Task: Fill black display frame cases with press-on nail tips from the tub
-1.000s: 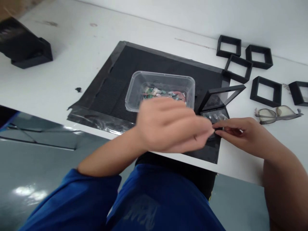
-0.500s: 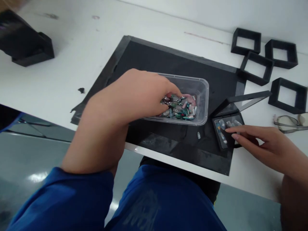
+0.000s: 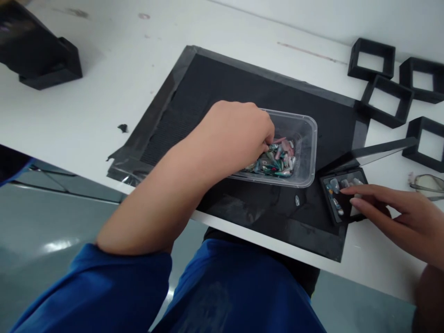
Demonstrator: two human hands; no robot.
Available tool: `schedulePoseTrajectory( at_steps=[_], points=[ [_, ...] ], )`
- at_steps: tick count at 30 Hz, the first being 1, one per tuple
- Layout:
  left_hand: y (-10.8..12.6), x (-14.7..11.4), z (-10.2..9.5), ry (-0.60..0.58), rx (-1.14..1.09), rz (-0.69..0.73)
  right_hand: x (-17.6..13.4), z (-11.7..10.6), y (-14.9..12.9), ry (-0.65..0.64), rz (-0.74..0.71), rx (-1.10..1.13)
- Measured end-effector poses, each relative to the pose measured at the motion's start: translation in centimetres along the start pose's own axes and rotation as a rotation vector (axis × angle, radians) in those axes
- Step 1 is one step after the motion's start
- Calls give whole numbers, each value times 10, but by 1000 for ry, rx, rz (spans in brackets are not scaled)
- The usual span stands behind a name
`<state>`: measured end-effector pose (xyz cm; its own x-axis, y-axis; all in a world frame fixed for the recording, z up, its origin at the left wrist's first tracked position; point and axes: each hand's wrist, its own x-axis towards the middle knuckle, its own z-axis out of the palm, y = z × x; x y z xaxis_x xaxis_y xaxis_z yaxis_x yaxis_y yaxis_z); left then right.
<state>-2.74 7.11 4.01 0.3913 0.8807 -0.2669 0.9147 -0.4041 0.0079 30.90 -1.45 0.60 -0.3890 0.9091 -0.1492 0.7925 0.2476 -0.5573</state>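
Left hand (image 3: 239, 134): palm down, fingers curled into the clear plastic container (image 3: 308, 155), over the heap of small glossy pieces (image 3: 277, 159). Most fingertips hidden behind the hand, so can't tell how far it's spread or whether it has a piece.

Right hand (image 3: 402, 208): thumb and index narrowly parted over the black case (image 3: 347, 206), dark case floor visible between the tips. Index tip right by a clear piece (image 3: 335, 185); contact unclear. Other fingers tucked, partly hidden.

Case sits lid up, across the right edge of the black mat (image 3: 294, 97), more pieces inside. Container is on the mat, left of the case. One loose piece (image 3: 297, 200) lies on the mat between them. Black frames (image 3: 383, 118) and glasses (image 3: 428, 181) on the white tabletop (image 3: 104, 97), right side.
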Motion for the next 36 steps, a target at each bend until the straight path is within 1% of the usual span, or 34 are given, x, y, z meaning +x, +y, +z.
schedulePoseTrajectory(
  at_steps=[3, 5, 6, 8, 11, 13, 14, 16, 20, 24, 30, 33, 36],
  points=[
    [-2, -1, 0, -4, -8, -10, 0, -2, 0, -5, 20, 25],
    [-2, -1, -2, -9, -17, -11, -2, -5, 0, 38, 16, 24],
    [-2, -2, -3, -10, -20, -13, -2, -7, 0, 97, 12, 19],
    [-2, -3, -5, -14, -21, -10, -4, -11, -2, 267, 29, 23],
    [0, -5, -9, -50, 0, -40, -3, -14, -7, 497, 111, 121],
    [1, -5, -10, -56, 19, -44, -1, -13, -9, 596, 115, 183],
    [1, -6, -10, -53, 25, -45, 1, -12, -8, 636, 91, 189],
    [2, -5, -10, -50, 28, -44, 3, -10, -5, 666, 38, 175],
    [3, -4, -10, -78, 41, -78, 5, -5, 1, 624, -29, 123],
    [5, -1, -10, -82, 87, -128, 5, -3, -1, 540, -61, 83],
    [6, -3, -8, -64, 86, -41, 4, -6, -4, 465, -67, 12],
    [8, -4, -8, -57, 83, -43, 5, -6, -3, 434, -58, -37],
    [6, -4, -7, -64, 85, -72, 5, -4, -2, 394, -87, -42]
  ],
)
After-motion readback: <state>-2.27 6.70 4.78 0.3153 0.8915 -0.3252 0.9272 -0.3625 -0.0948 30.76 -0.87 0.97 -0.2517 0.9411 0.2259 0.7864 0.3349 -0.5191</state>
